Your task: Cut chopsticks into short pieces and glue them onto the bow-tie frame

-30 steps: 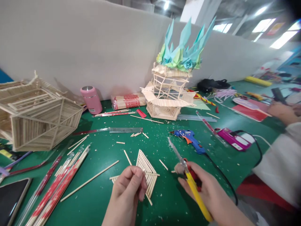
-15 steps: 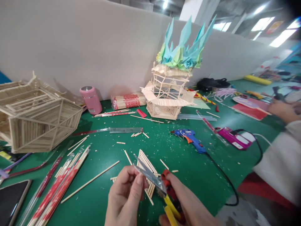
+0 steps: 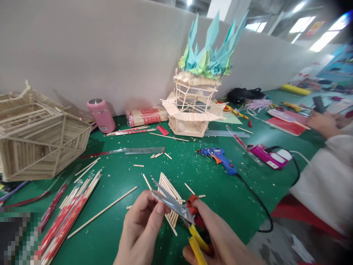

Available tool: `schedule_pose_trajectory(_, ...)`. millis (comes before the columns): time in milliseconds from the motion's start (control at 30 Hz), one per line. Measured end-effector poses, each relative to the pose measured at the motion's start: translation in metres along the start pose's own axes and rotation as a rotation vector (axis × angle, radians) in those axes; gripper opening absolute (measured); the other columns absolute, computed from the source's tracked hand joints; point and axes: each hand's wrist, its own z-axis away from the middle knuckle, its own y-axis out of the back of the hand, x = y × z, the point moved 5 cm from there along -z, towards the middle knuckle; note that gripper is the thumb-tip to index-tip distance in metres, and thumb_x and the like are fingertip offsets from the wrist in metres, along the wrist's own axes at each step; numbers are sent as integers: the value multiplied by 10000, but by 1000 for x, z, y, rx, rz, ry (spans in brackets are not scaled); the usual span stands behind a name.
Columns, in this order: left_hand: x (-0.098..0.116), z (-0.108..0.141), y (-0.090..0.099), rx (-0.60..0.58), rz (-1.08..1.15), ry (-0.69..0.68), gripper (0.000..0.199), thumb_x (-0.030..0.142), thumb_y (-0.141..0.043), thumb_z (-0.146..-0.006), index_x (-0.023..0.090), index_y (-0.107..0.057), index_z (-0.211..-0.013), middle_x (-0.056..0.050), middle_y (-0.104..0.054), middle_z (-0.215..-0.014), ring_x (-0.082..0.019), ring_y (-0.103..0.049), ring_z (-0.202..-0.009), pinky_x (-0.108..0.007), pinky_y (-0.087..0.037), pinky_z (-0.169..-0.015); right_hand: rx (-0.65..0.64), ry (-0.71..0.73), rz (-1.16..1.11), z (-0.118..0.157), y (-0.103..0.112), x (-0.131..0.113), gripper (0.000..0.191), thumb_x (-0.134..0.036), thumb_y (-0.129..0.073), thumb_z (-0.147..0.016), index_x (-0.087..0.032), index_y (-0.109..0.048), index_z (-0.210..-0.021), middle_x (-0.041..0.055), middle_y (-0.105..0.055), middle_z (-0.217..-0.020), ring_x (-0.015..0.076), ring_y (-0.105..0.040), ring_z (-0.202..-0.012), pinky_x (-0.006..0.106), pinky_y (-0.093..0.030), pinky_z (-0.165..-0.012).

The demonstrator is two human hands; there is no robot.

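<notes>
My right hand [image 3: 216, 230] is closed round the yellow and red handles of a pair of scissors [image 3: 178, 209]. The metal blades point up and left, slightly parted, and reach the fingertips of my left hand [image 3: 142, 224]. Thumb and forefinger of that hand are pinched together beside the blades; what they hold is too hidden to name. Just behind and below the blades, a triangular panel of thin wooden sticks [image 3: 168, 184] lies on the green table [image 3: 110, 235]. Short cut stick pieces [image 3: 189, 188] are scattered around it.
A blue glue gun [image 3: 217, 156] with a black cord lies to the right. Behind stands a stick tower [image 3: 190, 125] topped with teal folded paper. At left are another stick structure [image 3: 46, 143], a pink flask [image 3: 101, 116] and stick packs [image 3: 71, 217]. Another person's hand [image 3: 321, 121] is at far right.
My view has shifted a little, so most things sit slightly further left. Both hands and the scissors keep nearly the same pose over the table.
</notes>
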Motion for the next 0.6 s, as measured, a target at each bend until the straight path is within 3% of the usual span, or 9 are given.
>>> schedule_pose_trajectory(100,0,-1,1,1,-33,-18,133,310,-559,-807,200,-634,-814,13,-563,-703,-83,-482,-624,-150,-417,-576,-6,28,-3,-3,0,0,353,-250,-589,-619,-195,-493,-954,58,-652,-876,196,-632,-737,250,-516,-609)
schedule_pose_trajectory(433,7,-7,4,-41,-190,-122,128,253,-556,-801,199,-672,-799,-6,-587,-681,-110,-518,-604,-184,-432,-565,28,0,43,2,1,4,484,-275,-603,-644,-183,-461,-1097,89,-649,-981,236,-628,-869,274,-531,-670)
schedule_pose_trajectory(600,15,-10,5,-101,-370,-223,117,204,-541,-799,208,-657,-794,-10,-573,-665,-111,-495,-574,-183,-404,-521,27,-12,68,2,5,5,424,-275,-606,-627,-180,-501,-1027,91,-660,-921,243,-634,-818,281,-533,-621)
